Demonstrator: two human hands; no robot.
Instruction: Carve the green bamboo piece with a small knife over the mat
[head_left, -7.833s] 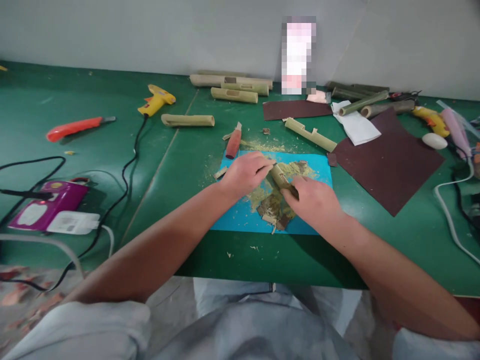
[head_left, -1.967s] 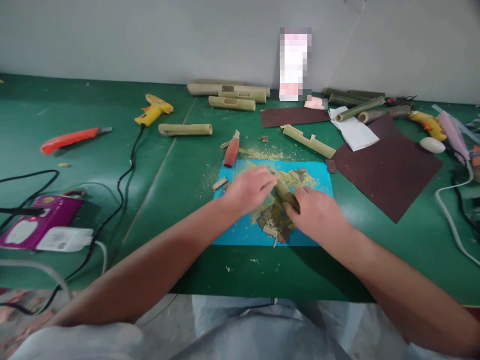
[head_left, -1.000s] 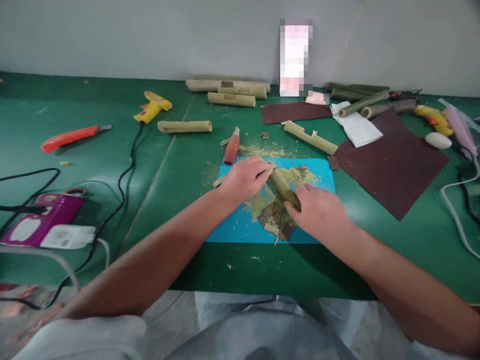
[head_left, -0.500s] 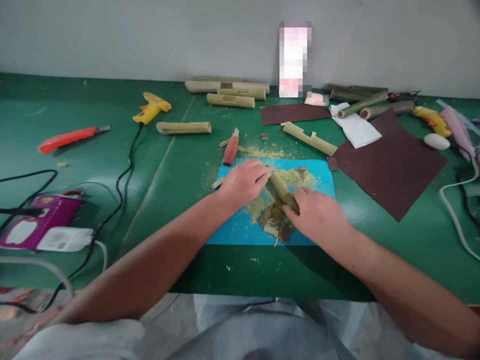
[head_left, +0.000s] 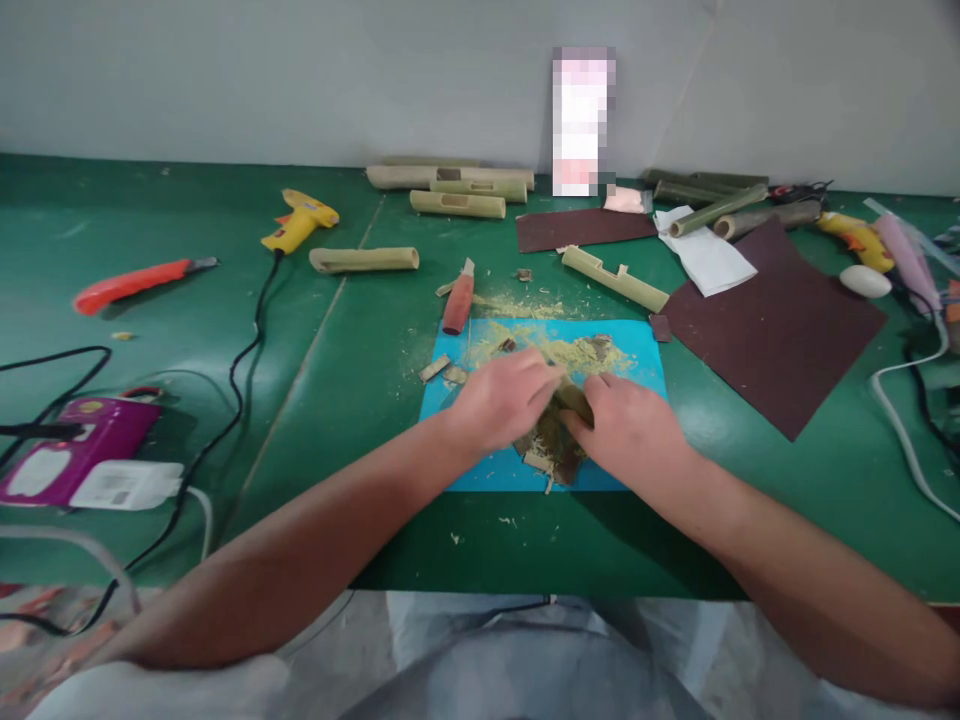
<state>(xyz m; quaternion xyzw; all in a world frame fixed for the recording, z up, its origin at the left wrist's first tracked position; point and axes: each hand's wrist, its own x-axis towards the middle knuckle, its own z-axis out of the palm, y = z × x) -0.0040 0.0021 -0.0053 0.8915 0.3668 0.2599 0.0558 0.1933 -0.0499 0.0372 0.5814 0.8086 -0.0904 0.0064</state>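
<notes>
Over the blue sheet [head_left: 480, 470], my right hand [head_left: 637, 420] is wrapped round a short bamboo tube [head_left: 576, 398], held at a tilt. My left hand [head_left: 506, 395] is closed, its fingertips pressed at the tube's upper part and covering much of it. What those fingertips pinch, if anything, is hidden. Beneath the hands lie bamboo chips and shavings [head_left: 551, 460], with pale dust [head_left: 592, 355] spread behind them. A short red-handled blade tool [head_left: 459, 298] rests at the sheet's back left corner.
A notched bamboo tube [head_left: 615, 280] lies behind the sheet, more [head_left: 457, 205] at the back. Dark brown sheets [head_left: 780, 330] and a white paper [head_left: 705, 255] are on the right. Leftward are a yellow glue gun [head_left: 300, 222], an orange cutter [head_left: 135, 285], a purple power strip [head_left: 105, 435] and cables.
My left hand has slid down and right along the bamboo tube, closer to my right hand, covering more of the tube. My right hand keeps its hold. The view has shifted slightly.
</notes>
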